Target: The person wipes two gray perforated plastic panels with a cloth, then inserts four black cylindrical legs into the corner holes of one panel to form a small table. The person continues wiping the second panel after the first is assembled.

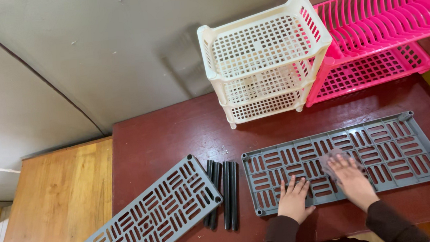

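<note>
Head view: nearest us, our left hand (294,200) lies flat, fingers spread, on the near edge of the grey slotted plastic shelf panel (383,145) flat on the dark red bench (164,136). Our right hand (351,176) presses a small pale cloth (332,158) on that panel, fingers together. Left: black plastic tubes (223,193), then a second grey slotted panel (148,217) overhanging the bench's near edge. Beyond: cream three-tier basket rack (264,59), pink dish rack (388,28).

Risk, we judge: a nudge could tip the overhanging panel off; tubes could roll. Tube count unclear; pink rack is cut off.
</note>
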